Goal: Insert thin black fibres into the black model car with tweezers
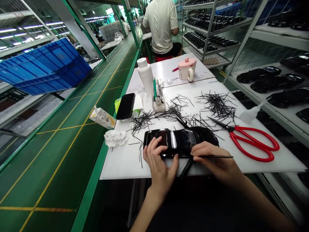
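Observation:
A glossy black model car body (183,138) lies on the white table (125,167), close to its front edge. My left hand (160,161) grips the car's left part, fingers over its top and thumb at the near side. My right hand (217,161) is closed around a thin dark tool (217,156) that points left, its tip at the car's near side, with the fingertips against the body. Below the car, a black strip-like piece (186,168) lies at the table edge. Many thin black strips (218,104) are scattered behind the car.
Red-handled scissors (256,145) lie at the right. Behind stand a white bottle (145,74), a tool holder (158,100) and a lidded cup (187,69). A phone (125,106), drink carton (103,117) and crumpled paper (116,138) are at left. A person (161,25) sits ahead.

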The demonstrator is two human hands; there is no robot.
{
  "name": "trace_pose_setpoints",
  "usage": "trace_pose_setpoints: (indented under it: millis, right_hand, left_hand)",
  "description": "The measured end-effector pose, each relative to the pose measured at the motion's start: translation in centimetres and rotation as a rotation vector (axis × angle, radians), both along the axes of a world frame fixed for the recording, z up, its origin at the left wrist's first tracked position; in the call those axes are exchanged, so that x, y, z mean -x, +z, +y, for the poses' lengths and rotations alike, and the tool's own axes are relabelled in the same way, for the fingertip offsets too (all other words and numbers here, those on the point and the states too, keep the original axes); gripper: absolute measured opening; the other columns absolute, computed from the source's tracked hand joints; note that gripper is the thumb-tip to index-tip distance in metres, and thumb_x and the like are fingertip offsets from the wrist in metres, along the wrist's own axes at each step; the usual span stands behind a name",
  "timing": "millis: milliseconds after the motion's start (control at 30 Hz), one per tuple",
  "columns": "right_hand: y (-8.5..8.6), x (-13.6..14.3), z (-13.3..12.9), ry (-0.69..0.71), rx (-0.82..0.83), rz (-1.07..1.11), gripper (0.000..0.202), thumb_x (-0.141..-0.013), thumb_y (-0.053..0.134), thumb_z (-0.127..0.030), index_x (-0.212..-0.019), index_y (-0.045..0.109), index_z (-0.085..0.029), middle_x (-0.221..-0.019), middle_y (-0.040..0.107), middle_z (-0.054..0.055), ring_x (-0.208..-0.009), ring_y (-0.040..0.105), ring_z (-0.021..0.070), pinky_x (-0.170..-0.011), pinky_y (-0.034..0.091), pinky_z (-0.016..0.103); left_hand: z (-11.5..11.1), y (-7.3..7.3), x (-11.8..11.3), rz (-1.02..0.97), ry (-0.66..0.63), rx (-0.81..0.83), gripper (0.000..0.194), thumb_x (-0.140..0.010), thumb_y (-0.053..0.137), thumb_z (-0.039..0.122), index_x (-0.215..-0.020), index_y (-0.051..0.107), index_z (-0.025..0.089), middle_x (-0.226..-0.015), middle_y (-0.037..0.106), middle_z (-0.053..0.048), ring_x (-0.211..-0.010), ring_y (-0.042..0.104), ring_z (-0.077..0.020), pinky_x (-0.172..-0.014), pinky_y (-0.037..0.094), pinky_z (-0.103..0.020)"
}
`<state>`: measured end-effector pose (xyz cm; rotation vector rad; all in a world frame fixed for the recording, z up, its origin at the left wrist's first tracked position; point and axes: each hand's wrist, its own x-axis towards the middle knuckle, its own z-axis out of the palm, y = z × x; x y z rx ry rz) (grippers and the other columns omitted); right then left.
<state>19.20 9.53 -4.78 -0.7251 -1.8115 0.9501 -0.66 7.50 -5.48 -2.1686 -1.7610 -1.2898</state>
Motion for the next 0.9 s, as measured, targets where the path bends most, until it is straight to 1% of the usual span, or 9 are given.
trace_pose_setpoints:
  millis: [300, 400, 533, 667, 900]
  right_hand:
    - [0.1, 0.0, -0.1, -0.031, -0.020, -0.028, 0.018, -0.091, 0.059, -0.007, -0.100, 0.061, -0.023, -0.096, 0.066, 0.003, -0.091, 0.062, 0.0152, -0.080, 0.051, 0.029]
    - [0.2, 0.2, -0.2, -0.074, -0.030, -0.020, 0.018, -0.091, 0.060, -0.008, -0.101, 0.061, -0.022, -0.096, 0.066, 0.004, -0.092, 0.064, 0.0155, -0.080, 0.052, 0.028]
    - [0.4, 0.8, -0.2, -0.143, -0.065, -0.037, 0.015, -0.090, 0.060, -0.010, -0.100, 0.061, -0.021, -0.092, 0.067, 0.004, -0.088, 0.064, 0.0154, -0.077, 0.053, 0.027]
    - [0.7, 1.3, -0.2, -0.168, -0.141, -0.120, 0.011, -0.090, 0.061, -0.013, -0.097, 0.062, -0.021, -0.089, 0.069, 0.005, -0.082, 0.065, 0.0167, -0.073, 0.053, 0.030]
    - [1.2, 1.9, -0.2, -0.209, -0.207, -0.159, 0.010, -0.090, 0.060, -0.013, -0.095, 0.063, -0.021, -0.084, 0.070, 0.005, -0.077, 0.065, 0.0182, -0.067, 0.052, 0.032]
  left_hand:
    - [0.0, 0.0, -0.2, 0.036, 0.028, 0.023, 0.035, -0.080, 0.068, 0.018, -0.105, 0.044, 0.020, -0.125, 0.058, -0.015, -0.130, 0.047, -0.0280, -0.112, 0.021, -0.048]
    - [0.0, -0.1, -0.2, 0.035, 0.030, 0.031, 0.035, -0.080, 0.068, 0.018, -0.106, 0.044, 0.020, -0.126, 0.058, -0.015, -0.131, 0.046, -0.0277, -0.113, 0.020, -0.047]
    - [0.0, -0.2, -0.2, 0.029, 0.030, 0.013, 0.034, -0.081, 0.068, 0.019, -0.105, 0.045, 0.020, -0.126, 0.058, -0.015, -0.131, 0.046, -0.0272, -0.113, 0.021, -0.047]
    - [-0.1, -0.4, -0.1, 0.035, 0.026, 0.009, 0.033, -0.081, 0.068, 0.019, -0.105, 0.045, 0.020, -0.125, 0.058, -0.015, -0.131, 0.046, -0.0273, -0.113, 0.021, -0.048]
    - [-0.1, -0.5, -0.1, 0.040, 0.037, 0.011, 0.031, -0.082, 0.067, 0.020, -0.105, 0.046, 0.021, -0.125, 0.059, -0.014, -0.130, 0.048, -0.0281, -0.112, 0.025, -0.049]
